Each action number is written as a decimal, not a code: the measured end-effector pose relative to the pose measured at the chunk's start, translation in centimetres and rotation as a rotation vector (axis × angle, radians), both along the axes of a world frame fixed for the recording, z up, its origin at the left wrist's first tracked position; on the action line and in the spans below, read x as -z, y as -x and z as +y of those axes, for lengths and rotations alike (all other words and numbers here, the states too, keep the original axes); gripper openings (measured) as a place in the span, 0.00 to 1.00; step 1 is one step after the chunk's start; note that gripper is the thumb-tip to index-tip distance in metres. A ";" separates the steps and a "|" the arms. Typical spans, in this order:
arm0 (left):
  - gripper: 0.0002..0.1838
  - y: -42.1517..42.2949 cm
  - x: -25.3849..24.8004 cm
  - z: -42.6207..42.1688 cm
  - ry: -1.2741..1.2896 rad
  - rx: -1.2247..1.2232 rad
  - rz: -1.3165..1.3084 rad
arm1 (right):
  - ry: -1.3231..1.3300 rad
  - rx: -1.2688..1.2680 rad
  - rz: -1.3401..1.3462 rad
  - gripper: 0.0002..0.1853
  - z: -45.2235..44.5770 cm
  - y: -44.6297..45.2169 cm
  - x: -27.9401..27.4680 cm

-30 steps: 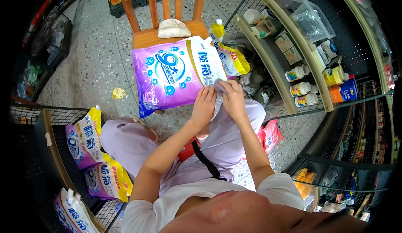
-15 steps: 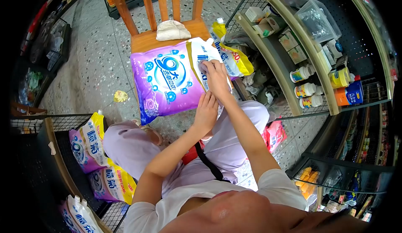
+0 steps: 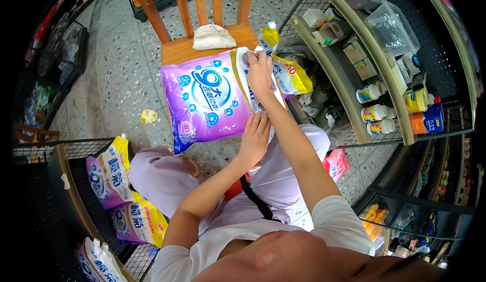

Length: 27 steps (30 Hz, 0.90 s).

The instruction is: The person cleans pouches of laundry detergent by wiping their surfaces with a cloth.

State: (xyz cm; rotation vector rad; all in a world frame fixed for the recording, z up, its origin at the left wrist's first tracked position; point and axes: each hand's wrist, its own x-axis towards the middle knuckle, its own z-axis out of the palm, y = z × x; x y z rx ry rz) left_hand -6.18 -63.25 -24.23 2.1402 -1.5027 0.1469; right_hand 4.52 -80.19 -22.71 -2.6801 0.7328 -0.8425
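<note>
A purple and white laundry detergent bag (image 3: 202, 92) with a large printed "9" lies flat on a wooden chair seat (image 3: 174, 54). My right hand (image 3: 260, 74) is on the bag's white end, near its upper corner. Its fingers are bent and pressed together over a greyish patch; what they hold, if anything, is hidden. My left hand (image 3: 255, 137) rests on the bag's near right edge, fingers stretched out flat. A folded whitish cloth (image 3: 213, 37) lies on the seat behind the bag.
Another detergent bag (image 3: 291, 77) with a yellow end stands right of the chair, beside a shelf (image 3: 334, 64) of boxes and bottles. More detergent bags (image 3: 109, 173) sit in a rack at the left. A yellow scrap (image 3: 149, 116) lies on the speckled floor.
My right hand has slid up along the bag's white end toward its upper corner. My left hand stays at the near edge. The whole view has shifted slightly.
</note>
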 end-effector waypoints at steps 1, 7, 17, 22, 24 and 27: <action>0.28 0.0 0.0 0.0 0.007 0.001 0.001 | 0.011 0.018 0.002 0.17 0.2 -0.1 -0.2; 0.27 0.0 -0.2 0.1 0.027 0.006 0.012 | 0.026 0.050 -0.084 0.17 -0.5 -0.9 0.3; 0.27 0.0 0.2 0.1 0.064 0.001 0.002 | -0.129 0.022 -0.240 0.19 -1.9 -1.7 0.9; 0.27 0.0 1.0 0.0 0.054 -0.002 -0.017 | -0.070 -0.093 -0.094 0.21 -1.4 0.7 0.5; 0.26 0.2 1.0 0.0 0.053 -0.005 -0.023 | -0.070 -0.113 -0.066 0.21 -1.1 1.7 0.7; 0.26 0.0 0.9 0.2 0.052 0.008 -0.013 | -0.065 -0.140 -0.043 0.21 -0.6 3.4 0.5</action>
